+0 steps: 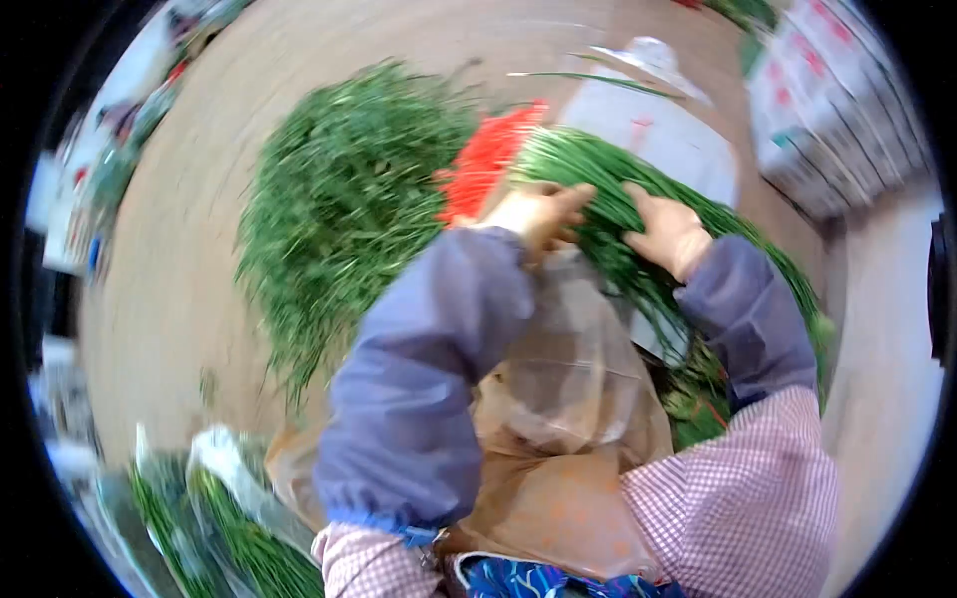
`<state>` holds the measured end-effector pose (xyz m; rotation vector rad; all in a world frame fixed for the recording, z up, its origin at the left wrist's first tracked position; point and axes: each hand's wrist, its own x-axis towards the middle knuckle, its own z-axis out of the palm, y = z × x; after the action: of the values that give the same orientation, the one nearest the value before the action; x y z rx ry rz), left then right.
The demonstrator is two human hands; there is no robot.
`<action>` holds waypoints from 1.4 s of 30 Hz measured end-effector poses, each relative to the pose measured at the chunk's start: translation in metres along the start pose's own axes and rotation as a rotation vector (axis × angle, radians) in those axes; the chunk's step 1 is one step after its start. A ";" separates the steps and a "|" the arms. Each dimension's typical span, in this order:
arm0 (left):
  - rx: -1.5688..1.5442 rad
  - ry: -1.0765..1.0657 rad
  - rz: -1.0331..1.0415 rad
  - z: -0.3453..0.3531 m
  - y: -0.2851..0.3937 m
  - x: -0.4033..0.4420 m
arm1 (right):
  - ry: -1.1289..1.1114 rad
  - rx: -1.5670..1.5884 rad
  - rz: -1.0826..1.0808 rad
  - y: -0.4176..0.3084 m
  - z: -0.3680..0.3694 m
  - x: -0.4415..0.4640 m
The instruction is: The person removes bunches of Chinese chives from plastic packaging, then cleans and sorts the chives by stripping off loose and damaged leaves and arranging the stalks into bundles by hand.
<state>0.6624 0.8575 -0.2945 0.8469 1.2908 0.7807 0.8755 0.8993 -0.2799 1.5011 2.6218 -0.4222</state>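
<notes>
A thick bunch of green chives point(618, 174) lies in front of me, its pale ends to the left and its long thin leaves trailing down to the right. My left hand point(543, 214) is at the near side of the pale ends, fingers bent against the stalks; motion blurs it a little. On top of the leaves, slightly to the right, rests my right hand point(666, 234) with thumb and fingers apart. Just beyond my left hand is a heap of red strips point(488, 164). Part of the bunch is hidden under my hands.
A large pile of loose feathery greens point(354, 199) spreads over the floor on the left. Under the chives is a white board point(688, 149). Stacked white boxes point(832, 105) stand at the right. Bagged green stalks point(239, 518) lie at lower left. Brown plastic point(568, 399) covers my lap.
</notes>
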 end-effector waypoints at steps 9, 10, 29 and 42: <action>0.202 0.410 0.391 -0.048 -0.040 -0.183 | 0.213 -0.210 -0.287 0.027 -0.047 -0.014; 0.157 0.446 0.395 -0.072 -0.053 -0.209 | 0.293 -0.083 -0.488 -0.011 -0.058 -0.004; 0.780 1.322 -0.951 -0.319 -0.277 -0.596 | -0.889 0.480 -1.476 -0.589 0.125 -0.113; 0.963 1.325 -0.667 -0.291 -0.273 -0.591 | -1.103 0.885 -1.038 -0.616 0.176 -0.103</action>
<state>0.3098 0.2386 -0.2710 0.4469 3.0585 0.0160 0.3903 0.4692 -0.3074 -0.3526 1.9582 -1.9103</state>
